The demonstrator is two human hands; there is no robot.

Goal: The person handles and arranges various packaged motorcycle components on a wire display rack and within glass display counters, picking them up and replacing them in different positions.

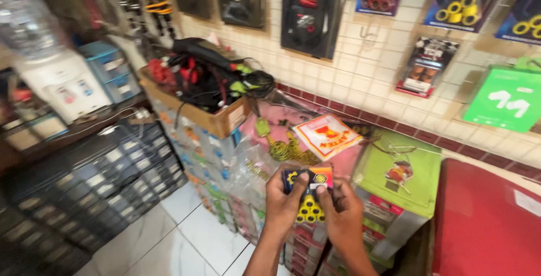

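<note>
Both of my hands hold one small blister pack [309,192] with a dark card and several yellow rollers inside. My left hand [283,198] grips its left side with the thumb on the card's top. On the right side, my right hand [340,213] pinches the pack with thumb and forefinger. The pack hangs above stacked boxes [307,248], in front of a pink surface strewn with bagged parts.
An open cardboard box [209,115] of red, black and green parts sits on stacked cartons at left. A green lid [408,183] and a red surface [484,219] lie to the right. Packaged parts hang on the tiled wall [360,67]. Dark drawer racks [96,180] stand at lower left.
</note>
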